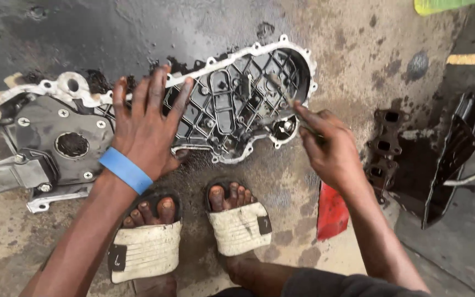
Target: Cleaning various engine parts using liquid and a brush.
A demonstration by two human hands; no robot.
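A big metal engine cover point(232, 104) lies flat on the dirty, oily floor point(358, 66), with its ribbed inside facing up. It is dark and greasy, and its pale rim has small bolt ears all around.

The left hand point(147, 126) lies open and flat on the cover, fingers spread wide, pressing on its middle part. A blue band point(126, 170) goes around that wrist.

The right hand point(328, 146) is closed around a thin metal tool point(279, 91). The tool is blurry, and its tip points into the round end of the cover.

Just below the cover, two feet in worn white sandals point(240, 228) stand on the floor, toes near the cover's edge.

A red thing point(332, 212) lies on the floor under the right arm. Farther right sits a dark metal part with square holes point(385, 146), and beside it a black tray-like piece point(449, 159). A yellow-green thing point(441, 5) peeks in at the top edge.
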